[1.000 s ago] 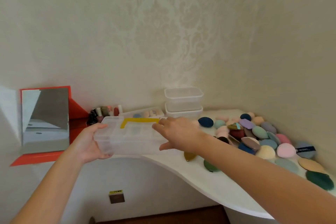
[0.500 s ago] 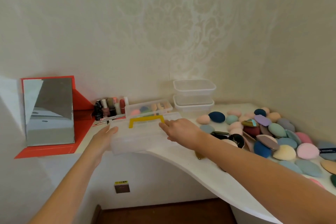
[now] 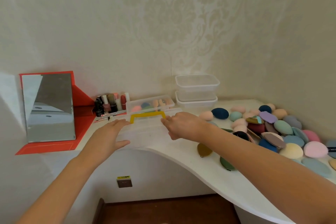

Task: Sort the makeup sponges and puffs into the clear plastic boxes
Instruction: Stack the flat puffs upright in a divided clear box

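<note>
Barely begun, I judge: left hand and right hand rest flat, grip open, on the handled box; loose sponges heaped at three o'clock; few boxed at twelve.

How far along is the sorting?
Barely begun. A few sponges sit in the small box. Both hands, left and right, rest on the yellow-handled case. The pile still covers the counter; the stacked tubs look empty.
</note>
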A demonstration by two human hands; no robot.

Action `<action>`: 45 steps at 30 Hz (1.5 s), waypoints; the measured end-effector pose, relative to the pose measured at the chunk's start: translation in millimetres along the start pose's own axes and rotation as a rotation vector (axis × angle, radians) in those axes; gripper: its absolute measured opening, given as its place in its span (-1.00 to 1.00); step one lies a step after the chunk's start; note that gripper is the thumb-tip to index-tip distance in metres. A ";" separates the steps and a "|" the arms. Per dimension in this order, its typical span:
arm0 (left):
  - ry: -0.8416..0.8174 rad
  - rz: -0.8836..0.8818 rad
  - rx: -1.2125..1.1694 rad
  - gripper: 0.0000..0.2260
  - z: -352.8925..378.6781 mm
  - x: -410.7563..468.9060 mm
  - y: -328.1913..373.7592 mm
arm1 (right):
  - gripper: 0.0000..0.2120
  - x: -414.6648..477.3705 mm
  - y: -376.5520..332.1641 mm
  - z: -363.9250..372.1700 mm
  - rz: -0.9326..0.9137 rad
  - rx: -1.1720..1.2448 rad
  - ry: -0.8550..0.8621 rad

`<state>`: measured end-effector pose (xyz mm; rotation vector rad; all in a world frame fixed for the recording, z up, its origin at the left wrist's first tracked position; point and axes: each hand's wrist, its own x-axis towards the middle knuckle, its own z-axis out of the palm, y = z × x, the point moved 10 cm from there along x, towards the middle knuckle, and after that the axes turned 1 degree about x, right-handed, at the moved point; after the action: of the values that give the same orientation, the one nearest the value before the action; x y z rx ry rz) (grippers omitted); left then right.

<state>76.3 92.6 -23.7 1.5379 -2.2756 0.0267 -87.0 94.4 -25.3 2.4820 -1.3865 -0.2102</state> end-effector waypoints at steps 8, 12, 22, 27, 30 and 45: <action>0.106 -0.014 -0.080 -0.62 -9.7 -6.7 4.2 | -0.59 -15.7 3.4 -4.3 0.014 0.009 0.165; 0.123 -0.035 -0.185 -0.61 -15.5 -4.4 1.0 | -0.54 -22.3 18.8 -3.9 0.048 0.224 0.284; 0.058 -0.140 -0.483 -0.81 -25.9 13.8 -2.4 | -0.37 -56.0 60.0 18.3 0.374 0.503 0.475; -0.108 -0.235 -0.588 -0.75 -21.3 23.1 -10.4 | -0.31 -51.7 55.4 35.7 0.354 0.522 0.369; -0.206 -0.267 -0.633 -0.58 -15.9 22.6 -11.3 | -0.26 -47.2 56.0 36.0 0.354 0.545 0.358; 0.045 -0.276 -0.708 -0.73 -25.2 20.1 3.3 | -0.40 -51.7 49.3 13.1 0.271 0.427 0.450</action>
<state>74.6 81.9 6.9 1.4005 -1.7253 -0.7271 -157.5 111.5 -22.7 2.3892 -1.6582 0.7247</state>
